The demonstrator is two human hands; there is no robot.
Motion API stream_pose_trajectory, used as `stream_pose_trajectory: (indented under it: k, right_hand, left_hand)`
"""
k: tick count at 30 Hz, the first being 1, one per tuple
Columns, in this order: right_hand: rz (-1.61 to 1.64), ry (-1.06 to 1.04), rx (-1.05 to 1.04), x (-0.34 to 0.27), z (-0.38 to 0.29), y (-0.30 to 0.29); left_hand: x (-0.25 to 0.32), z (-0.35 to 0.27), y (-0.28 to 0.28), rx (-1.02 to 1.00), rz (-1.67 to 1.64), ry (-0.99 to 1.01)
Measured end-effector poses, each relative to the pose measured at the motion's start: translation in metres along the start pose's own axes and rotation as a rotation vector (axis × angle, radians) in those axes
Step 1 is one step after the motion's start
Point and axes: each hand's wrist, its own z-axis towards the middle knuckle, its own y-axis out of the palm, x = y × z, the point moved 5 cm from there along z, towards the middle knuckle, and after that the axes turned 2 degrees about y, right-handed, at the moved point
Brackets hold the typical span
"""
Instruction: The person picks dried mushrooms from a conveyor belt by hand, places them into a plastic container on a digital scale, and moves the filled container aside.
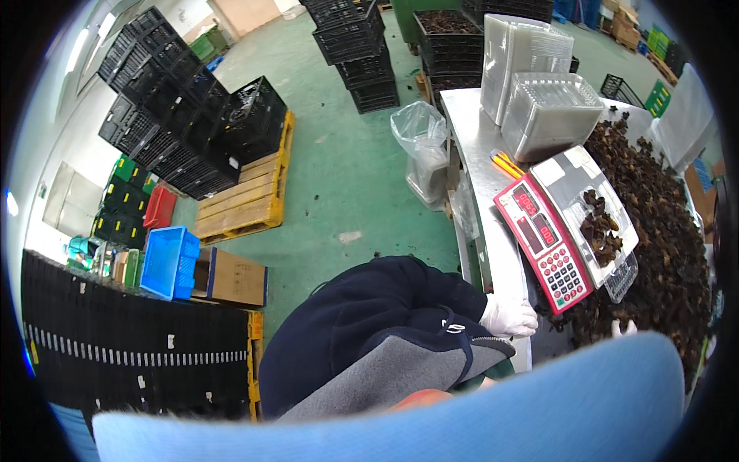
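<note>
My left hand point(511, 316), in a white glove, rests at the near edge of the metal table point(469, 124) with its fingers curled and nothing visible in them. Only the white-gloved fingertips of my right hand point(623, 328) show, close to a heap of dark brown, fungus-like pieces point(664, 231); the blue brim hides the rest. Between the hands and the stacked tubs stands a red and white digital scale point(542, 242) with lit displays. A few dark pieces point(600, 228) lie on its pan side, apparently in a clear plastic tray. Another clear tray point(622, 278) is partly under the scale's edge.
Stacks of clear plastic containers point(551, 112) and orange-yellow cutters or markers point(508, 164) are on the table. A plastic bag point(424, 150) hangs beside it. Black crates point(358, 52), a wooden pallet point(248, 196), a blue crate point(167, 260) and a cardboard box point(238, 277) stand on the floor side.
</note>
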Motion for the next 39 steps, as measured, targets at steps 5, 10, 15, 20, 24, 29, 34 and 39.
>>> stream_pose_trajectory:
  k: [5,10,15,20,24,29,34,39]
  right_hand:
    - [-0.1,-0.197,-0.056,-0.058,-0.1,-0.058]
    - [-0.534,-0.005,-0.005,-0.097,-0.159,-0.081]
    - [-0.455,0.261,0.039,-0.041,-0.215,-0.097]
    - [-0.238,0.362,0.114,-0.032,-0.274,-0.119]
    - [-0.026,0.321,0.253,-0.028,-0.302,-0.116]
    - [0.07,0.357,0.389,-0.024,-0.324,-0.102]
    - [0.003,0.396,0.53,-0.014,-0.322,-0.104]
    - [0.034,0.446,0.415,-0.041,-0.311,-0.1]
  left_hand:
    - [-0.007,0.01,-0.008,0.215,-0.299,0.158]
    - [-0.017,0.001,0.001,0.08,-0.07,-0.066]
    - [-0.008,0.013,0.002,0.078,0.037,-0.043]
    - [-0.003,-0.001,0.005,0.032,0.046,-0.051]
    - [-0.004,-0.007,-0.003,0.06,0.084,-0.052]
    - [-0.004,0.002,-0.013,0.177,0.087,-0.02]
    - [-0.007,0.004,-0.009,0.127,0.071,-0.039]
    - [-0.005,0.006,-0.008,0.136,0.083,-0.043]
